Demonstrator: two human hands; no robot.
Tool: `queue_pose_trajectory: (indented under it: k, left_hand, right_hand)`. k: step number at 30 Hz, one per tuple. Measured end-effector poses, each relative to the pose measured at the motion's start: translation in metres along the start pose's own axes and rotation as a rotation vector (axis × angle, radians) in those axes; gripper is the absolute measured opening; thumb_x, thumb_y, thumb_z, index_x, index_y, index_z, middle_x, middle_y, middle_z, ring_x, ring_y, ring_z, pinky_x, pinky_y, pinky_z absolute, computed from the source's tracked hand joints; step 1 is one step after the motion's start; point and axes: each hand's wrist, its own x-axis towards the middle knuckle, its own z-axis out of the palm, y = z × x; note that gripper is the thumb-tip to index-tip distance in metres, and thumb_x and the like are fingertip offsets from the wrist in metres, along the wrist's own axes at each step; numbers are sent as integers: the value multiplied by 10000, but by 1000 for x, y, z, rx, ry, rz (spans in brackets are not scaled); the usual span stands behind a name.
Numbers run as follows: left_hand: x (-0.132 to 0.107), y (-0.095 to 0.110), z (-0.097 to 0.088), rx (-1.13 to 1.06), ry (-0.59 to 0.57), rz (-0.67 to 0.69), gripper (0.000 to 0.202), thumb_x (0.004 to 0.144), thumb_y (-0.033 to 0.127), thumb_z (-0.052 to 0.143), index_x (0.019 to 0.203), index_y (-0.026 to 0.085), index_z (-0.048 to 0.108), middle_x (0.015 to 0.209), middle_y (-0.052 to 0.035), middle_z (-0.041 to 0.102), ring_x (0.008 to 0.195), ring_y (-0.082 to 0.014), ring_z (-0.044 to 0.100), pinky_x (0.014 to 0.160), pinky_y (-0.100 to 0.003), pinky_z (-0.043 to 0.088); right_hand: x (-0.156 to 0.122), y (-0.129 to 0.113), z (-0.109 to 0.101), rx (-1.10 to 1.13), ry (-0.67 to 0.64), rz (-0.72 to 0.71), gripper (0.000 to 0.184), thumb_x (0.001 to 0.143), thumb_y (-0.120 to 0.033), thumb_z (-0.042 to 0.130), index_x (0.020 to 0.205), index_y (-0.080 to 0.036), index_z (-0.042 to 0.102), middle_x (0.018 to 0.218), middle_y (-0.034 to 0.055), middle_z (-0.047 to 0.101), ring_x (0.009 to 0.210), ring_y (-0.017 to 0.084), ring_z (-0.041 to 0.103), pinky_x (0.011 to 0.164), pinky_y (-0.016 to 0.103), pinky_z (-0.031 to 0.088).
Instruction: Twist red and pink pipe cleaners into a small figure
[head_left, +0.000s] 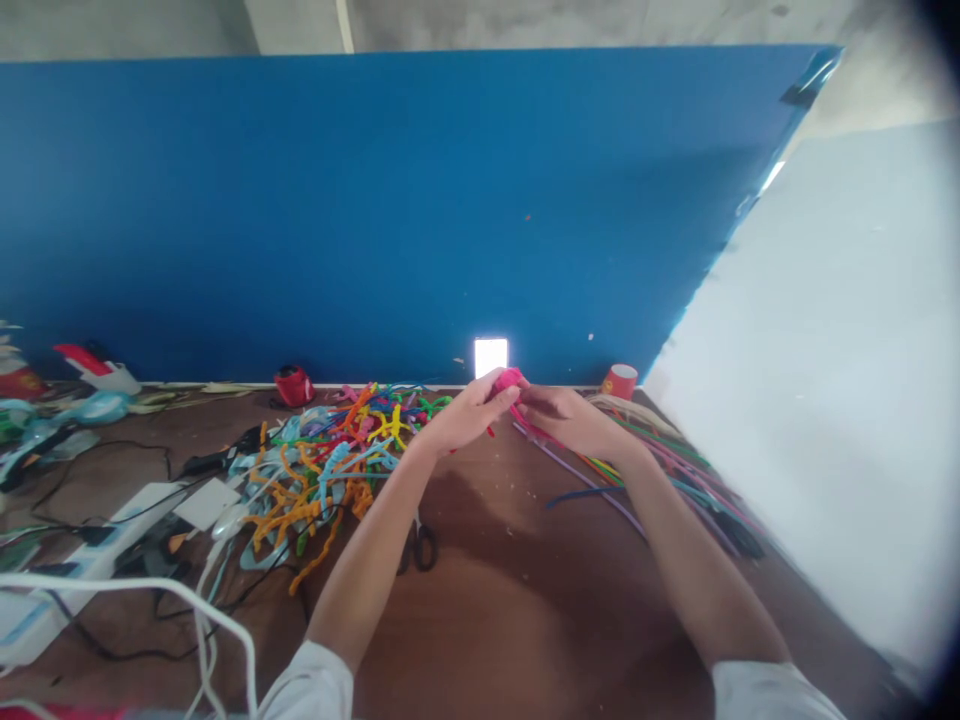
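Observation:
Both my hands meet over the far part of the brown table (480,620). My left hand (471,412) is closed round a bright pink pipe-cleaner piece (509,379), bunched up at the fingertips. Close against it, my right hand (574,422) has its fingers curled on a pink strand that trails from the same piece. The fingers partly hide where the strand joins. Behind the hands a phone (491,357) with a glowing white screen stands against the blue panel. Dark-handled scissors (418,548) lie by my left forearm.
A heap of bent, coloured pipe cleaners (322,480) lies left of my arms; straight ones (697,470) lie under and beyond my right forearm. A power strip (97,550) with cables fills the left side. A red cup (619,381) stands by the blue panel (375,220).

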Motion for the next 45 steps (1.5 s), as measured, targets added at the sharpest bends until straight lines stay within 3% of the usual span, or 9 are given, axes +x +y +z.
queue_pose_trajectory:
  k: [5,14,18,24,29,33,36,39,45]
  left_hand:
    - [0,2,2,-50,41,-25,488,946,536,481,1286,195,558,1024,-81,599,852,-157,553,728,-258,459]
    - [2,-4,3,-30,84,-16,524,930,564,496,1265,166,554,960,-61,590,751,-131,507,644,-240,419]
    - [3,-3,1,23,129,15,464,924,527,532,1214,167,571,999,-63,600,790,-144,517,651,-246,412]
    - [0,2,5,-270,79,10,477,940,448,546,1316,206,380,977,-39,589,826,-134,544,742,-256,428]
    - [1,-2,6,-188,107,15,452,939,444,544,1295,220,377,961,-24,548,747,-120,483,678,-251,398]
    - [0,-2,7,-77,114,2,416,969,452,477,1295,209,389,896,-10,520,699,-118,444,648,-252,381]
    - [-1,2,8,36,125,49,346,982,444,449,1218,192,460,948,-32,539,801,-143,490,749,-273,418]
    - [-1,4,9,98,115,114,307,990,436,433,1151,185,508,1016,-53,562,893,-164,514,836,-293,435]
    - [4,-5,6,9,105,41,382,978,463,451,1259,208,487,798,2,507,615,-99,448,554,-225,387]
  right_hand:
    - [0,-5,5,70,66,13,354,921,-487,530,813,-182,673,663,7,579,624,134,493,575,266,378]
    - [7,5,24,525,174,213,366,800,-543,660,771,-179,677,593,-15,562,507,106,444,467,250,327]
    - [7,4,23,498,185,231,362,793,-537,672,751,-177,675,536,-27,534,465,99,430,433,243,313]
    - [1,-4,18,464,153,249,360,829,-546,632,852,-190,683,523,-42,515,416,93,426,385,231,295]
    - [1,-5,12,364,203,277,355,858,-536,600,744,-200,619,512,-46,478,419,92,398,394,238,306]
    - [2,-4,6,173,150,108,337,901,-498,555,770,-200,640,647,-6,584,580,132,498,554,271,423]
    - [3,-2,5,63,39,-36,309,943,-448,499,931,-210,695,864,30,685,825,198,595,767,327,470]
    - [5,2,7,67,85,-62,309,950,-427,493,1063,-213,684,920,35,701,878,216,618,813,346,468]
    - [4,3,10,124,231,-6,267,948,-443,509,939,-200,619,646,-18,589,575,139,536,595,283,422]
